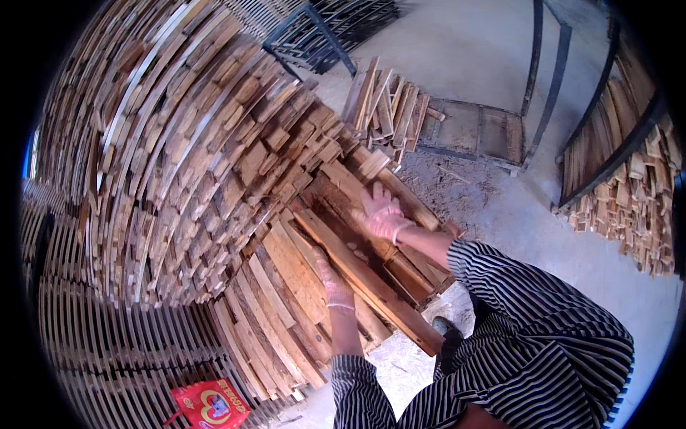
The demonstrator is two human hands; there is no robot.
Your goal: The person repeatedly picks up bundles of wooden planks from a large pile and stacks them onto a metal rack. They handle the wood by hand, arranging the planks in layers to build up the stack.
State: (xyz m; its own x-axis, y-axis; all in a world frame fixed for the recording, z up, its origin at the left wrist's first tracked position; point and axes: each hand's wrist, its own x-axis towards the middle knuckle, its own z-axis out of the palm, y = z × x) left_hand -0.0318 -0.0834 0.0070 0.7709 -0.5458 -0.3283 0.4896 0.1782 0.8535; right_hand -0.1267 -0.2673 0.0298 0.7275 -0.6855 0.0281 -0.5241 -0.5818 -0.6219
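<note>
Both my hands wear thin pinkish gloves. My left hand [334, 280] is at the near-left edge of a long wooden plank [368, 279], its fingers closed against it and partly hidden. This plank slants from the stack toward my legs, its near end sticking out past the other boards. My right hand [384, 214] lies with fingers spread on a paler board [346, 187] to the right of a dark gap. Inside that gap are brown, rough-looking wood pieces [409, 277]. More planks [282, 322] lie side by side left of my left hand.
A tall stack of wood strips [207, 164] rises on the left. Loose boards [393, 107] lie on a low metal-framed rack [471, 129] ahead. Another framed wood pile [629, 171] stands at right. A red bag [209, 405] is at lower left. Debris [457, 189] covers part of the floor.
</note>
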